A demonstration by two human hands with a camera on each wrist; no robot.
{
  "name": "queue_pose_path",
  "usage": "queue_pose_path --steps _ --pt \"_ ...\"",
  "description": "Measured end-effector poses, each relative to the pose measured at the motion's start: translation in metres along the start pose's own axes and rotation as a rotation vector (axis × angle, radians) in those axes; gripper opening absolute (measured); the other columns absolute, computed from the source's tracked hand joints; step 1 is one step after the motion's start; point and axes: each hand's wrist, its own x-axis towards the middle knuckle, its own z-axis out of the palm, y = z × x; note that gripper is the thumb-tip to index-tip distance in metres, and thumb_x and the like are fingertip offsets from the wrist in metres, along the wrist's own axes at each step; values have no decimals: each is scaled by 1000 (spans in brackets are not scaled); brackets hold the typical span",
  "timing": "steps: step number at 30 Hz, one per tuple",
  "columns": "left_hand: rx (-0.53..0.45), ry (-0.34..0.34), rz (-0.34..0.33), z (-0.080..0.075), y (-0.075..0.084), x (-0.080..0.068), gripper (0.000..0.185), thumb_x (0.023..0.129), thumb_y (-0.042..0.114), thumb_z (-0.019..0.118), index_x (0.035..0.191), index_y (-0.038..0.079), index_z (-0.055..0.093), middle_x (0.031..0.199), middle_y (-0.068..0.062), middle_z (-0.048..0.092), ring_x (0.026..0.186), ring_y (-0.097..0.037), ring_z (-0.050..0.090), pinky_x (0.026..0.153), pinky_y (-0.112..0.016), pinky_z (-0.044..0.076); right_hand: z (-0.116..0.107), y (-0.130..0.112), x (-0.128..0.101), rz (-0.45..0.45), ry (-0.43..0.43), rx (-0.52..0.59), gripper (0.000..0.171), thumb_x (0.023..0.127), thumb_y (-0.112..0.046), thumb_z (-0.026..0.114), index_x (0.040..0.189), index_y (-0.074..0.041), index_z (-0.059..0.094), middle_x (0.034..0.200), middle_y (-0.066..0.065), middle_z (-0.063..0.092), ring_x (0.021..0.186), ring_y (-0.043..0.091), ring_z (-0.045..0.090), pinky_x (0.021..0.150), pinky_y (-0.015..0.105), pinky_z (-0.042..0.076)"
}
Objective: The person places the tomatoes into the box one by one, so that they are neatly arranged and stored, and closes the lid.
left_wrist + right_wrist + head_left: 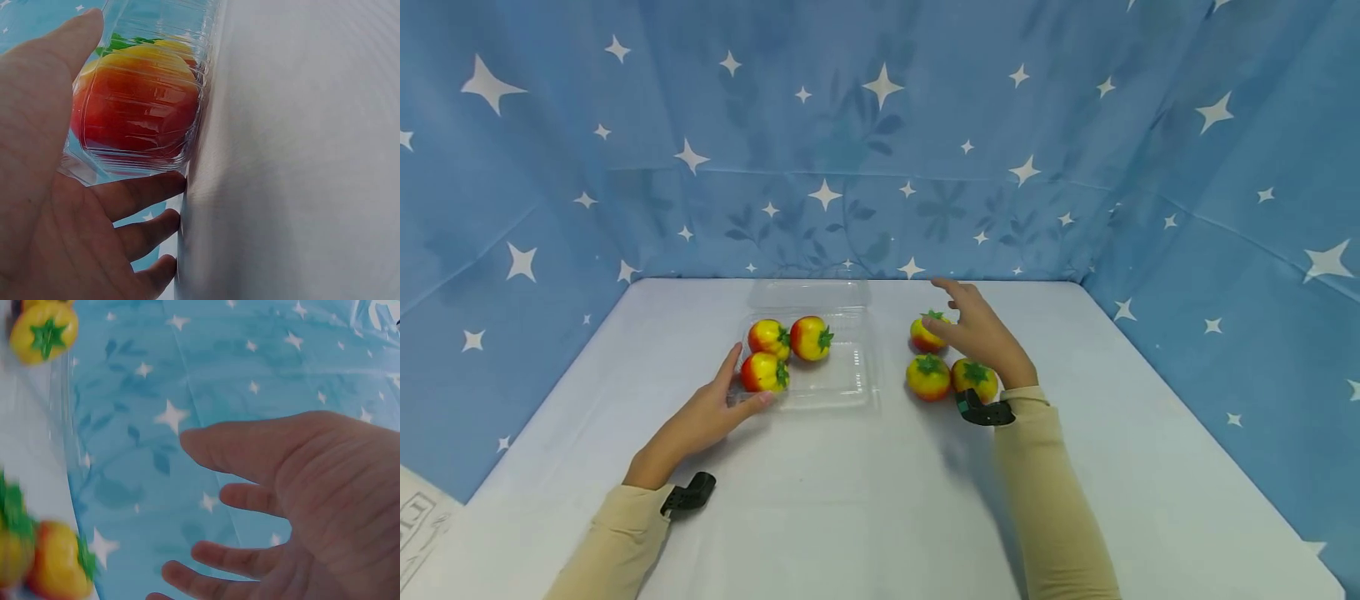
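Two hands at a clear tray and loose toy tomatoes on a white table.

The left hand (711, 417) lies with straight fingers against the near left corner of the tray (842, 387), thumb along its left wall, gripping nothing; the wrist view shows the fingers (147, 194) pressed to the plastic with a red-yellow tomato just behind it. Three tomatoes (810, 337) sit in the tray's left part, close together. The right hand (981, 333) hovers spread and relaxed over the far loose tomato (925, 333), holding nothing; whether it touches it I cannot tell. Two more tomatoes (928, 377) lie just beside the right wrist, touching each other, right of the tray. Blue starred cloth (880, 150) hangs behind.
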Motion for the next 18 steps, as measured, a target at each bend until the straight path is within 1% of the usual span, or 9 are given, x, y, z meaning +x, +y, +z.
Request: queue_pose_path --steps 6,11,14,18 --pt "-2 0 2 0 1 -1 111 103 62 62 172 11 -9 165 -37 30 150 -56 34 118 -72 30 -18 26 -15 105 -110 -27 74 104 -31 70 167 -12 36 166 25 34 147 49 40 113 69 42" --pt "-2 -4 4 0 2 -1 111 104 62 61 172 10 -9 166 -37 29 150 -57 32 118 -73 28 -27 37 -23 179 -232 -55 74 102 -36 73 164 -11 40 165 28 35 146 52 40 112 70 41" --pt "5 -9 -10 0 3 -1 111 104 63 60 172 11 -10 167 -37 27 151 -57 30 119 -73 27 -27 41 -27 236 -298 -76 73 101 -39 74 162 -12 44 163 30 38 141 50 45 110 69 43" --pt "10 -12 -23 -1 4 -1 111 104 64 60 172 10 -10 167 -37 25 151 -58 29 118 -73 27 -24 45 -26 289 -349 -82 70 99 -37 75 159 -12 49 159 31 43 124 44 58 103 62 51"
